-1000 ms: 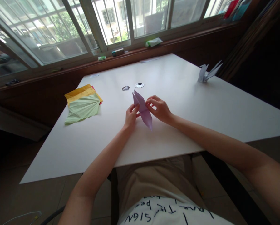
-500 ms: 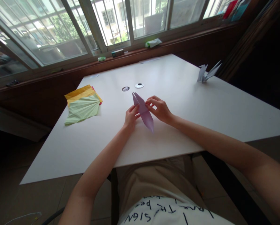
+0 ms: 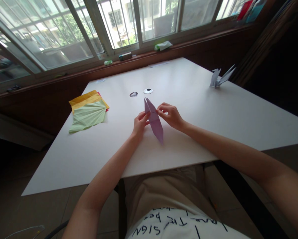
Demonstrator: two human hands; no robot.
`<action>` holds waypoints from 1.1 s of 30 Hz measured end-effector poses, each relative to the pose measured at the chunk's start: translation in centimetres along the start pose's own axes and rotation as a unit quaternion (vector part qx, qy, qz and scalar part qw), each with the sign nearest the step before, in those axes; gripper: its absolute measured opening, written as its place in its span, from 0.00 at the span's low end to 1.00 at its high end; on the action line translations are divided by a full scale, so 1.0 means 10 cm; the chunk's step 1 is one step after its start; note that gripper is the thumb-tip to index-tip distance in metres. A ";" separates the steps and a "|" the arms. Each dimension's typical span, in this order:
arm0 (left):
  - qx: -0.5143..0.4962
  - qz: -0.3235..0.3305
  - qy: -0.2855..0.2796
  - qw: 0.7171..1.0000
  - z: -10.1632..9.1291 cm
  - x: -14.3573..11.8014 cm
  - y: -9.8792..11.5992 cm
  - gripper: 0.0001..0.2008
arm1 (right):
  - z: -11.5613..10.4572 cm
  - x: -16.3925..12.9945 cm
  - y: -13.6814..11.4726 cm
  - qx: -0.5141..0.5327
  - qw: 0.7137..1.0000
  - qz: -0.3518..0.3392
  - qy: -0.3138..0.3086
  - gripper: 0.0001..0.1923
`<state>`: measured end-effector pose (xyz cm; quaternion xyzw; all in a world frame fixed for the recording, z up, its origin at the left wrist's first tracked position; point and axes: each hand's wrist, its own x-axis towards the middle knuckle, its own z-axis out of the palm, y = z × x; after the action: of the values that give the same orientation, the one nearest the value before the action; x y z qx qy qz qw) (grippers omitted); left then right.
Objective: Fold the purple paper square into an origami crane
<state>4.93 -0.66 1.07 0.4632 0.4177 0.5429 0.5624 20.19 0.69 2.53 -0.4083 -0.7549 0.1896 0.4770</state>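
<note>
Between my hands is a purple folded origami paper (image 3: 155, 125), long and narrow, with two points at its far end and one point toward me. My left hand (image 3: 140, 123) pinches its left edge between thumb and fingers. On the opposite edge, the fingertips of my right hand (image 3: 170, 115) are closed on the paper near its middle. The paper is held over the white table (image 3: 201, 126), its near point angled down. Parts of my left fingers are hidden behind the paper.
Green pleated paper (image 3: 89, 116) overlaps yellow paper (image 3: 85, 98) on the left. Two small round discs, one patterned (image 3: 133, 94) and one with a black spot (image 3: 148, 91), lie beyond my hands. A white paper crane (image 3: 216, 79) stands far right. Windows rise behind the table.
The purple paper has turned slightly, its far points shifting right and its near point moving a little toward me. Both hands have shifted slightly to the right, still gripping it.
</note>
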 end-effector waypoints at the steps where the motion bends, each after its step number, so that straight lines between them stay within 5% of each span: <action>1: 0.001 0.000 0.000 1.000 0.00 0.00 0.00 0.13 | 0.00 0.00 0.00 0.002 1.000 0.001 -0.001 0.18; 33: -0.018 0.025 -0.003 1.000 0.00 -0.01 0.00 0.08 | 0.03 -0.01 0.03 0.029 0.999 -0.003 0.025 0.16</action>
<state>4.94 -0.75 1.11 0.4648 0.3947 0.5630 0.5579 20.12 0.79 2.14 -0.3963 -0.7382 0.1998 0.5080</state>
